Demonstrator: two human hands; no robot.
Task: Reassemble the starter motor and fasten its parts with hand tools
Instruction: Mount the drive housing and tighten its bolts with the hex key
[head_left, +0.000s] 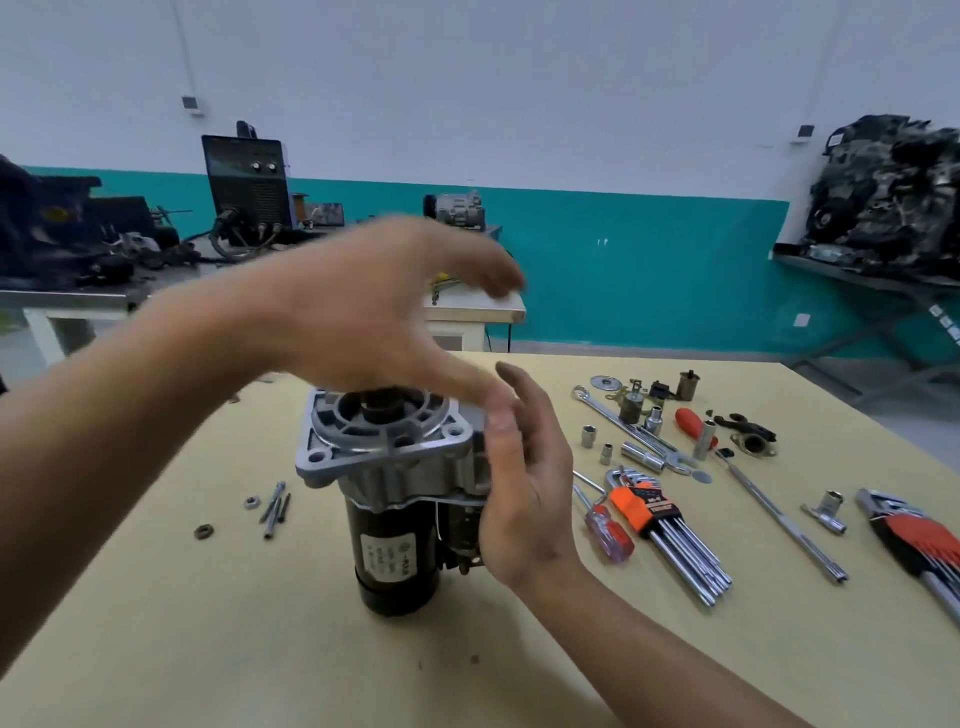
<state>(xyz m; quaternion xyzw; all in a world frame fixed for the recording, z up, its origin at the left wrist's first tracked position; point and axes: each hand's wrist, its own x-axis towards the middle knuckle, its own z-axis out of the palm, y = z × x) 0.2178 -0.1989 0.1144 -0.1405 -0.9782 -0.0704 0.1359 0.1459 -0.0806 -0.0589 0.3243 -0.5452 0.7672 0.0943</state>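
Note:
The starter motor (392, 525) stands upright on the yellow table (208, 623), black body below and silver flanged housing (384, 436) on top. My left hand (374, 306) hovers over the housing, blurred, fingers spread and holding nothing. My right hand (524, 483) lies against the motor's right side, by the solenoid, with straight fingers pointing up. Two long bolts (275, 506) and two nuts (228, 517) lie on the table left of the motor.
Right of the motor lie a red-handled screwdriver (608, 530), two orange-held hex key sets (670, 530), sockets (644, 457), a ratchet extension (784, 525), a spanner and small parts. Benches with machinery stand behind, and an engine on a rack at far right.

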